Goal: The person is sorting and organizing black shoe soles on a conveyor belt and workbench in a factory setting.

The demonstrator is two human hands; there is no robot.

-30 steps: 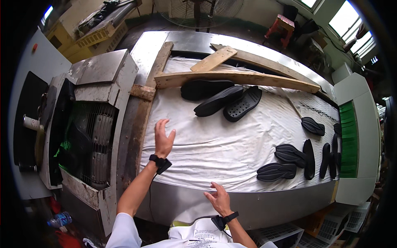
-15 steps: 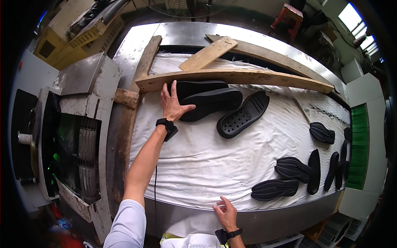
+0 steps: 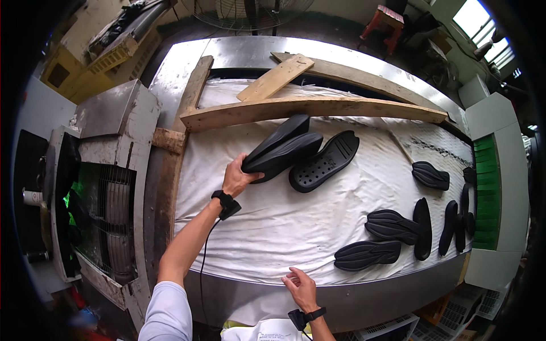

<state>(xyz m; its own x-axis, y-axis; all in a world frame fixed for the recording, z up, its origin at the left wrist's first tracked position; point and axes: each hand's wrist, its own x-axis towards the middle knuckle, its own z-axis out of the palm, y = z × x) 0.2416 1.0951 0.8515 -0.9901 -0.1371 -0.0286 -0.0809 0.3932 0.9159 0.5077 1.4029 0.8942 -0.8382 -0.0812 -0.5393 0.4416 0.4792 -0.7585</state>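
Observation:
My left hand [image 3: 235,176] is wrapped round the near ends of two black shoe soles [image 3: 284,154], pinched side by side with their far ends raised toward the wooden board. Just right of them lies another black sole [image 3: 325,162], with its holed and ribbed face up on the white cloth [image 3: 267,227]. At the front edge of the table is my right hand [image 3: 301,288], fingers loosely bent and apart, with nothing in it. Several smaller black soles [image 3: 367,255] lie to its right, one overlapping another.
A long wooden board [image 3: 318,106] spans the cloth behind the soles, with a loose plank [image 3: 277,78] beyond it. A battered metal machine [image 3: 116,136] stands at the left. On the right, a green-curtained opening [image 3: 487,193] adjoins the cloth. A fan [image 3: 250,11] stands behind.
My left hand has closed on the two soles and pulled them nearer, turning them away from the board. The right hand stays near the front edge. The whole view has shifted slightly.

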